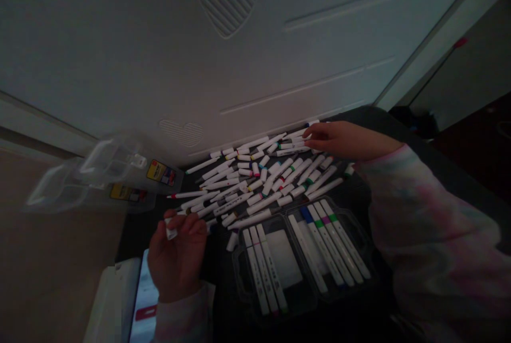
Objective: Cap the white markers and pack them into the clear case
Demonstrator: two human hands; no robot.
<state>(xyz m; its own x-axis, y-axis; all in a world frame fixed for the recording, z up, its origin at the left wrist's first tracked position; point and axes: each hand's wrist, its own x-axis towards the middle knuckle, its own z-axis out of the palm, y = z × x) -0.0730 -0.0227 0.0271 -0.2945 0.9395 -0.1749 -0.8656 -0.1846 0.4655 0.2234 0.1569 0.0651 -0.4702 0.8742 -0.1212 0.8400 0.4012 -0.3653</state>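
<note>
Clear plastic boxes [90, 175]: two, upright, well left of the open case [293, 297] and farther back, with yellow-and-black labels.
Lit screen [146, 290]: left of the open case, at the near edge, partly behind the left wrist.
Left hand [178, 260]: raised left of the open case, wrist low, palm turned up and inward, fingers curled; thumb and forefinger pinch a small white cap [171, 232] (dark print shows on it).
Loose markers [261, 203]: spread in a heap just beyond the open case, pointing every way, short caps among them.
Open case: both halves lie flat, three white markers [263, 268] in the left, five [337, 244] in the right (blue, green and purple bands among them).
Right hand [339, 138]: beyond the open case's right half, palm down, wrist bent, fingers reaching left over the heap's far edge; whether they grip a marker, I cannot tell.
Tie-dye sleeve [435, 226]: right of the open case, running toward the near corner.
</note>
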